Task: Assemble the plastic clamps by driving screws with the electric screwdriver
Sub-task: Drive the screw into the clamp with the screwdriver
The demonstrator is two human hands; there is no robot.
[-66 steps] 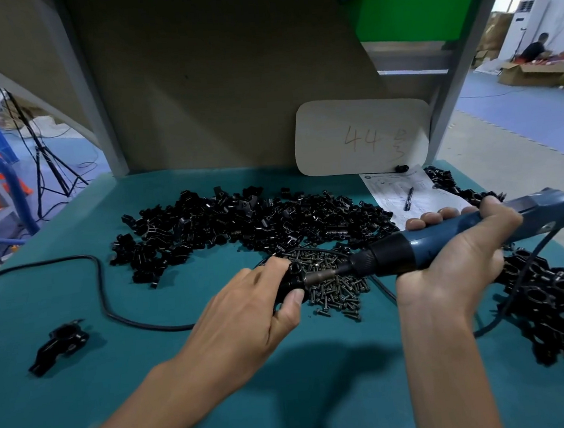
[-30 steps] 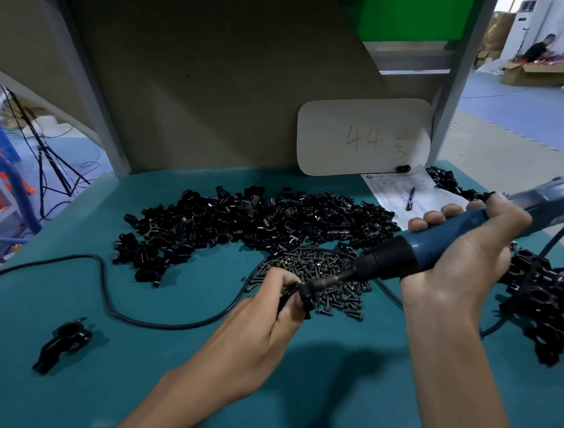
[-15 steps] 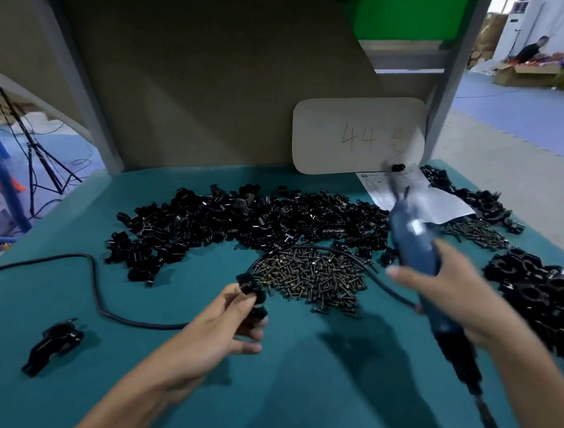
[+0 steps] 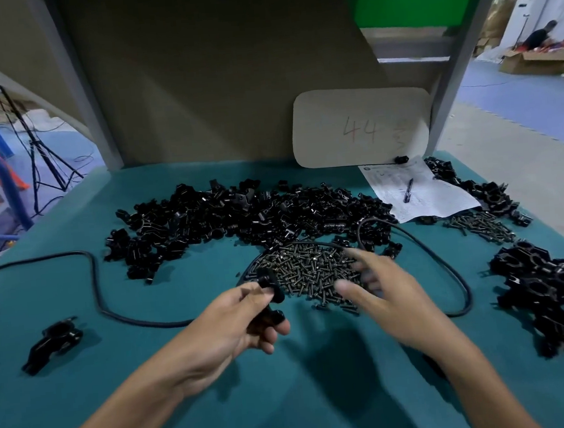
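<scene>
Clamp (image 4: 270,300) sits in my left hand (image 4: 235,323), pinched between thumb and fingertips and lifted just clear of the teal bench top (image 4: 85,401). Its long axis runs steeply, top end tipped away from me toward the screw pile (image 4: 309,273), lower end tucked under my curled fingers. I cannot make out which face carries the screw hole.

Right hand (image 4: 383,293) is spread wide, fingers blurred, holding nothing, hovering over the near right edge of the screw pile. It is the nearer hand to the screws, which lie just ahead of and between both hands. The screws lie every which way, no common direction.

Electric screwdriver is not in view; only its black cord (image 4: 449,267) loops round the right hand's far side.

My read: next is picking one screw with the right hand and carrying it left to the clamp's upper end.

Loose clamp parts (image 4: 240,217) are heaped beyond; finished clamps (image 4: 553,285) are stacked well to the right.
</scene>
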